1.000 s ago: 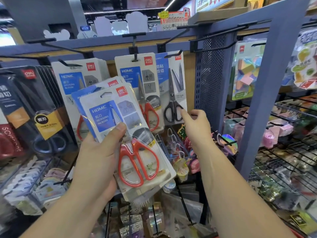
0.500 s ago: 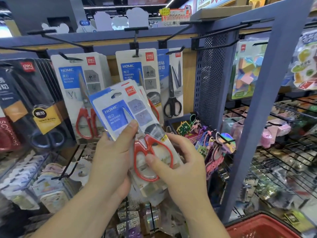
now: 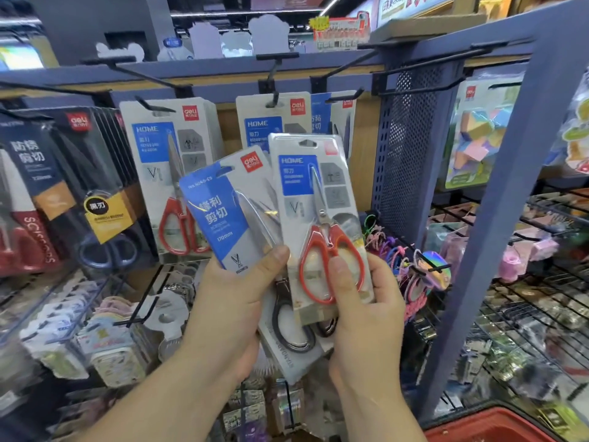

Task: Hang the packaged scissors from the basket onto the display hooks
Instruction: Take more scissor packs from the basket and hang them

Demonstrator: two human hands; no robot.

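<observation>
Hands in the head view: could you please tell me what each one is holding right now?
Left hand: closed, gripping the blue-label scissors pack.
Right hand: closed, gripping the red-handled scissors pack.

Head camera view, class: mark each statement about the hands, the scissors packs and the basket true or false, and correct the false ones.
1. The right hand holds a pack of red-handled scissors. True.
2. The left hand is empty. False: it grips a blue-labelled pack of black-handled scissors.
3. The pack in the right hand already hangs on the display. False: the hand holds it up in front of the hanging packs, off the hooks.
4. A red basket shows at the bottom right. True.
</observation>
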